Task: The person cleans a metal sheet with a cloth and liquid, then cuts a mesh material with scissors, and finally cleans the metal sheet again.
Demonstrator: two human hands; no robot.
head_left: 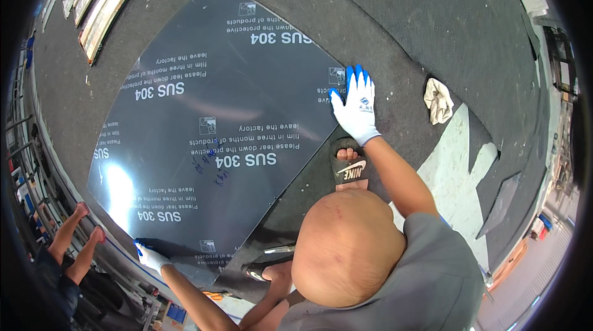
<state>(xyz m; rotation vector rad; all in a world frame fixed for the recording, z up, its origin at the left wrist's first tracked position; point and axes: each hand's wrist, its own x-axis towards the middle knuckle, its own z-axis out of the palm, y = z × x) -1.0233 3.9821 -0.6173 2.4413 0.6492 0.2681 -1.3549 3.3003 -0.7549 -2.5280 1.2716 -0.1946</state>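
A large dark-grey metal sheet (235,102) lies on the floor in front of me, covered with printed film and marked with blue handwriting. My right hand (358,105), in a white glove with blue fingertips, rests at the sheet's right corner. Its fingers are spread and the thumb reaches over the edge. At the near left corner is my left hand (151,258), gloved alike. Its fingers stretch along the sheet's edge, small and partly hidden in this view. My bent knee (349,247) rises between my arms, just right of the sheet.
Dark matting (395,16) covers the floor. A crumpled off-white cloth (438,101) lies right of my right hand, near a pale bare patch (448,164) and a thin grey plate (499,204). Long metal bars (114,7) lie far left. Another person's legs (73,241) show at left.
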